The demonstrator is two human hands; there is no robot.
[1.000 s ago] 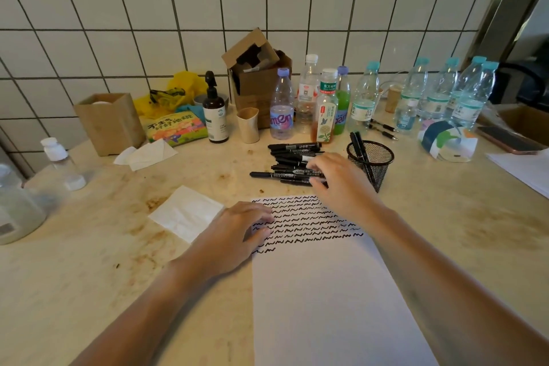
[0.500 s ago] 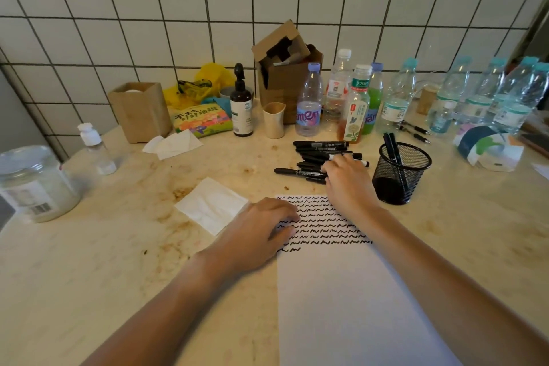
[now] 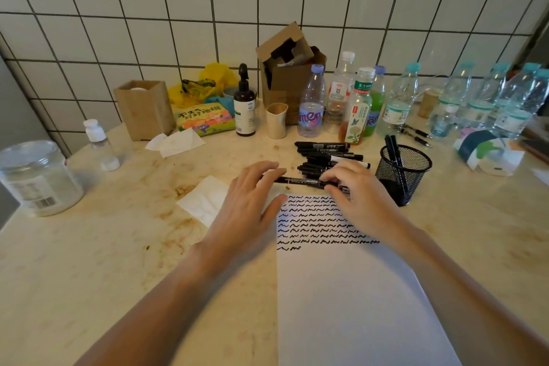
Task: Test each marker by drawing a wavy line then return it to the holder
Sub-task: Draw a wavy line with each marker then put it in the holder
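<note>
Left hand (image 3: 252, 202) is leaving the paper (image 3: 341, 291) for the marker (image 3: 300, 181) the right hand (image 3: 356, 193) is pinching at frame centre, fingers relaxed, readying uncapping.

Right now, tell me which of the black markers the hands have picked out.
The marker lying crosswise just above the paper, nearest the person. The right hand pinches one end, the left hand touches the other; the rest stay piled behind.

A white sheet of paper with black wavy lines (image 3: 341, 291) lies on the stained beige stone worktop (image 3: 89, 276). Behind it lies a pile of black markers (image 3: 323, 154). Right of the pile stands a black wire-mesh holder (image 3: 401, 178) with 2 markers in it. A row of clear plastic bottles (image 3: 395, 104) stands behind, against the tiled wall.
</note>
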